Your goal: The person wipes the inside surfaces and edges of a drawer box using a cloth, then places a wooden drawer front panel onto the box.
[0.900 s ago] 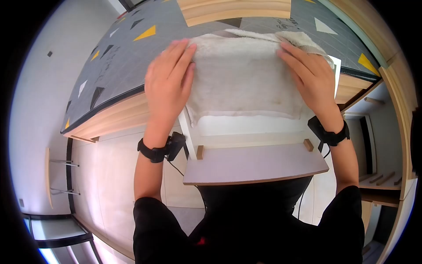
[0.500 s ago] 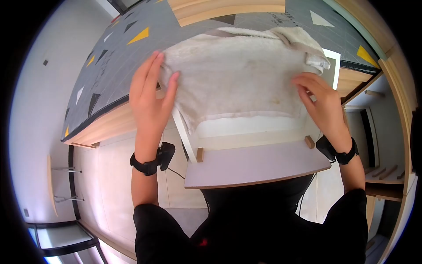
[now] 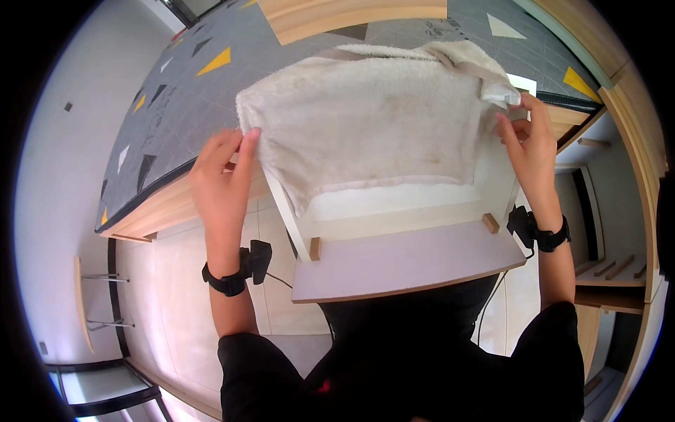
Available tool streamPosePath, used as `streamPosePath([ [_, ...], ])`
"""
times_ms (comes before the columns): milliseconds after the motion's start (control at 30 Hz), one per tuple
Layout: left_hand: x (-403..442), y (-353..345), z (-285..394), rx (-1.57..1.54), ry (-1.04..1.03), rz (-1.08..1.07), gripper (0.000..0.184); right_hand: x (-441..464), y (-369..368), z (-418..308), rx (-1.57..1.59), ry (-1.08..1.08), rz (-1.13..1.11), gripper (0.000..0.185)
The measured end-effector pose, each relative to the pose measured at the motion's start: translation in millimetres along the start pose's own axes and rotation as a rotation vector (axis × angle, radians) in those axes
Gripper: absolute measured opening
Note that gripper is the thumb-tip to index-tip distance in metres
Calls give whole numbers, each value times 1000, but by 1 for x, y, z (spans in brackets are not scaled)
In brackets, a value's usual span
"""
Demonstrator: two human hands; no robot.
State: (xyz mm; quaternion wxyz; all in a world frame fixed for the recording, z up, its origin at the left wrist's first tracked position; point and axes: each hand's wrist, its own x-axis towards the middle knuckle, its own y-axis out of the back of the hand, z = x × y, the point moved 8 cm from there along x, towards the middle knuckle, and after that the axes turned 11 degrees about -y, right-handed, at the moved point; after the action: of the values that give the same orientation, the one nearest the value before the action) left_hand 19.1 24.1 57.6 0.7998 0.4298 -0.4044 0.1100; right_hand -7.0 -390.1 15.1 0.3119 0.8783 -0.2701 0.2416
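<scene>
Pale cloth [image 3: 380, 123], long axis 9-to-3 o'clock

Draped across white drawer [image 3: 394, 202]. Left hand [image 3: 219, 186]: at 9 o'clock edge, fingers close together, grip cannot be told. Right hand [image 3: 534, 158]: at folded 3 o'clock edge, fingers apart. Neither clearly nearer.

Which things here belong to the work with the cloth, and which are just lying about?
In use:
off-white fluffy cloth, between left hand and right hand
open white drawer with pale grey front, partly under the cloth

Apparently just there:
light wood-grain panel
grey triangle-patterned surface
</scene>
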Motion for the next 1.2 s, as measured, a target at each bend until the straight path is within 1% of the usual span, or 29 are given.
streamPosePath([
  [67,1,5,1,-54,-34,52,27,2,-3,8,-15,-195,-80,25],
  [100,2,7,-3,-52,-34,53,27,2,-3,9,-14,-194,-80,25],
  [167,-1,5,-31,-317,219,68,26,7,-1,13,107,-183,-93,23],
  [200,2,5,-29,-314,219,72,26,11,2,17,109,-180,-94,23],
  [267,6,15,-29,-513,299,310,26,18,3,35,328,-363,-233,24],
  [300,10,18,-30,-510,296,308,26,20,7,18,392,-348,-253,26],
  [367,22,33,-27,-570,157,408,28,29,15,2,483,-347,-223,27],
  [400,28,35,-25,-570,153,407,28,35,19,-3,566,-340,-196,28],
  [467,35,47,-19,-733,96,583,30,49,22,-3,632,-322,-238,29],
  [533,33,59,-20,-769,72,636,31,61,36,-19,864,-83,-169,30],
  [567,27,70,-19,-790,5,674,31,65,42,-11,913,-174,-184,36],
  [600,20,79,-16,-809,-62,712,32,65,47,-20,912,-172,-188,36],
  [633,6,94,-14,-601,-28,900,39,61,55,-23,1006,-280,-68,38],
  [667,2,100,-13,-594,-27,904,39,54,61,-27,1098,-389,52,41],
  [700,-7,108,-12,-649,-57,976,41,45,61,-37,1066,-491,98,43],
  [733,-19,116,-12,-702,-83,1048,44,37,66,-45,993,-479,187,43],
  [767,-29,121,-12,-559,-35,974,45,34,69,-43,898,-441,135,43],
  [800,-27,131,-5,-384,-216,753,41,32,75,-35,802,-401,84,42],
  [833,-32,133,-3,-388,-272,717,41,28,84,-21,802,-397,74,42],
  [867,-36,130,-1,-394,-321,674,41,28,81,-17,733,-282,-132,41],
  [900,-41,119,3,-391,-315,674,41,21,71,-20,661,-163,-332,40],
  [933,-46,101,23,-560,-465,649,40,15,66,-17,659,-167,-335,40],
  [967,-52,89,36,-729,-621,619,44,6,50,-10,533,-259,-412,39],
  [1000,-56,76,37,-794,-494,438,40,-3,37,-7,403,-351,-487,38],
  [1033,-66,62,37,-852,-362,256,36,-13,25,-20,337,-441,-650,35],
  [1067,-74,59,22,-739,-353,176,22,-16,24,-17,334,-444,-651,35],
  [1133,-75,55,29,-401,-393,95,17,-29,13,1,443,-568,-706,37],
  [1167,-74,57,29,-406,-390,96,17,-30,14,15,532,-673,-697,42],
  [1200,-73,53,30,-277,-384,22,17,-32,14,17,529,-673,-696,42],
])
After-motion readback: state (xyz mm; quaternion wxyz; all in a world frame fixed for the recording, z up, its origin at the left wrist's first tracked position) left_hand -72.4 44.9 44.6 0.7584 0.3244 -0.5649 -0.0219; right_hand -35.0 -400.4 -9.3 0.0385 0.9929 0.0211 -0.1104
